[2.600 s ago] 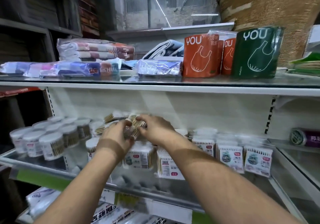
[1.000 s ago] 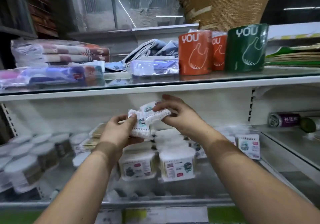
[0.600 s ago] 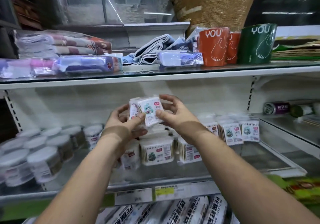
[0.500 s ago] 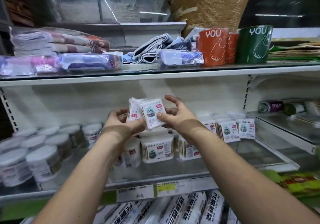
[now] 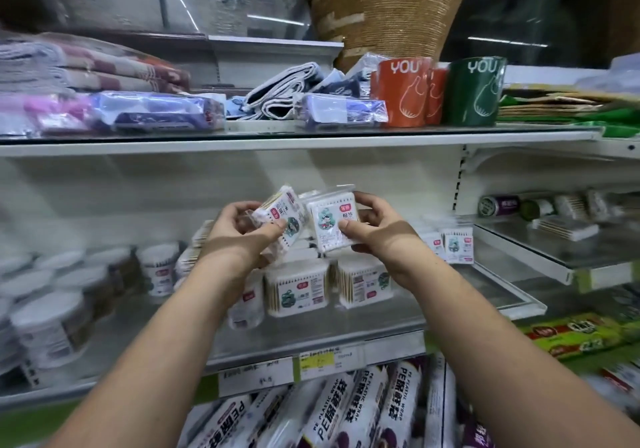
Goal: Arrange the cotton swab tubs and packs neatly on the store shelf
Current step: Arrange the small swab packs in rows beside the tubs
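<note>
My left hand point(image 5: 239, 236) grips a small white cotton swab pack point(image 5: 280, 219), tilted to the right. My right hand point(image 5: 377, 229) pinches a second cotton swab pack point(image 5: 330, 225), held upright with its label facing me. Both packs are raised in front of the middle shelf point(image 5: 311, 333), side by side and nearly touching. Below them, more swab packs point(image 5: 298, 290) stand in a row on that shelf. Round cotton swab tubs point(image 5: 52, 326) with white lids crowd the shelf's left part, blurred.
The top shelf carries folded towels point(image 5: 104, 73), wrapped packs point(image 5: 343, 111) and orange and green "YOU" bag rolls point(image 5: 474, 94). More swab packs point(image 5: 457, 243) stand at the right. Plastic wrap rolls point(image 5: 339, 413) lie below. A side shelf point(image 5: 554, 250) juts out on the right.
The two packs, earlier held together in front of me, have been drawn apart, one in each hand. The left one has tilted. The view has dropped a little.
</note>
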`<state>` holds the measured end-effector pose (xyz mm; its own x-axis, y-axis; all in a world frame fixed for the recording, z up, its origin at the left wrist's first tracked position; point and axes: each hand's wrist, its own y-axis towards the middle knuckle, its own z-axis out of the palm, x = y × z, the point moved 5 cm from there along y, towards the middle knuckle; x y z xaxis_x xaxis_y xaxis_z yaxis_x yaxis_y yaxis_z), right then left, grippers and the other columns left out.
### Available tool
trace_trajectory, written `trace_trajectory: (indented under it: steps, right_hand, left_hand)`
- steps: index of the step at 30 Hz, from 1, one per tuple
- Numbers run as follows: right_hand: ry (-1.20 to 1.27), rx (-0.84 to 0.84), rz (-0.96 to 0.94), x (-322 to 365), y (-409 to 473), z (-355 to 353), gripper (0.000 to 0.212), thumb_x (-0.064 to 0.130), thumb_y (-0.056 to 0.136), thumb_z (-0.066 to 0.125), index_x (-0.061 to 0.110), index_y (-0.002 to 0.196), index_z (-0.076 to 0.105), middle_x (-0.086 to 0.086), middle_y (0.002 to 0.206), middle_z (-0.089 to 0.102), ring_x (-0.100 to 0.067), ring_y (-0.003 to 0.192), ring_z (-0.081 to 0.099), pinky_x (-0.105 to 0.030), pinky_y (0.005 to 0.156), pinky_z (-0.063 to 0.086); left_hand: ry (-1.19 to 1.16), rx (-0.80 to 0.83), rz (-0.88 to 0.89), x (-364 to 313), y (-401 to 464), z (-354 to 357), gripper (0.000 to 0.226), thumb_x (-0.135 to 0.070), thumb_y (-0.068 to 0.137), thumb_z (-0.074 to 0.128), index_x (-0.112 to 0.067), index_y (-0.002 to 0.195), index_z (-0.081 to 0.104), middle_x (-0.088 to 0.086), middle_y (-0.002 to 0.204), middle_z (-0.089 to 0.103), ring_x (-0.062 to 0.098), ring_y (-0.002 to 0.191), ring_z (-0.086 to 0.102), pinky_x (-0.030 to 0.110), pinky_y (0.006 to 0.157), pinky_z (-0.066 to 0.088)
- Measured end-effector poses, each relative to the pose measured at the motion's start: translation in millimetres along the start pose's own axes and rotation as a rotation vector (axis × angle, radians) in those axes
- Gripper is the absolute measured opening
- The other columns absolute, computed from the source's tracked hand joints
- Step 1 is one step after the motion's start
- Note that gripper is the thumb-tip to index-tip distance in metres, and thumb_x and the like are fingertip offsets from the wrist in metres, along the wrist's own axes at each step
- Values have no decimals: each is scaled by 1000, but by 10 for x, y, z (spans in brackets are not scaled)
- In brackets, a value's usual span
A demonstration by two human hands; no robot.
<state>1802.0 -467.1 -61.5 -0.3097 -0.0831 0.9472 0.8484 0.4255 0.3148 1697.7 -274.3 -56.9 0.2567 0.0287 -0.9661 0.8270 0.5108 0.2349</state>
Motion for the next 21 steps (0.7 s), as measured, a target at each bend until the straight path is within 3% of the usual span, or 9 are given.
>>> trace_trajectory:
  steps: [3, 5, 8, 13, 17, 21]
  right_hand:
    - [-10, -37, 13, -46, -2, -134, 54, 13, 92, 67, 32, 137, 43, -6, 114, 67, -19, 99, 68, -30, 81, 57]
    - [-23, -77, 15, -64, 6, -250, 65, 14, 92, 67, 38, 143, 36, -9, 116, 65, -22, 100, 67, -36, 87, 57]
    - [-80, -121, 3, -67, -18, -469, 70, 12, 93, 65, 46, 145, 32, -6, 105, 62, -21, 94, 66, -39, 89, 56]
    - [-223, -120, 47, -96, -4, -978, 43, 11, 89, 70, 34, 121, 54, -8, 101, 70, -21, 81, 70, -34, 64, 55]
    - [-372, -102, 54, -78, 25, -1364, 34, 5, 84, 74, 26, 105, 57, -7, 97, 66, -20, 70, 67, -45, 73, 58]
    - [-587, -112, 51, -33, 52, -1737, 32, 11, 83, 76, 34, 92, 56, 4, 96, 59, -16, 70, 68, -42, 73, 60]
  left_hand:
    - [-39, 21, -24, 11, 9, 145, 24, -5, 88, 66, -22, 103, 60, 4, 107, 64, 28, 90, 68, 47, 65, 61]
    - [20, 29, -9, 10, 35, 214, 28, -11, 89, 67, -23, 113, 60, 1, 104, 67, 28, 84, 70, 50, 71, 60]
    - [203, 58, 22, 2, 72, 364, 29, -30, 85, 72, -32, 110, 59, -5, 95, 73, 27, 69, 72, 53, 83, 57]
    - [371, 108, 58, -80, 47, 802, 51, -34, 79, 78, -22, 119, 51, -1, 108, 66, 21, 80, 73, 46, 82, 58]
    - [517, 186, 128, -85, 47, 1252, 32, -35, 76, 80, -30, 101, 61, -10, 99, 71, 13, 91, 68, 38, 83, 55]
    - [673, 260, 207, -13, 129, 1703, 24, -39, 77, 78, -32, 98, 68, -17, 94, 71, 8, 91, 67, 34, 91, 52]
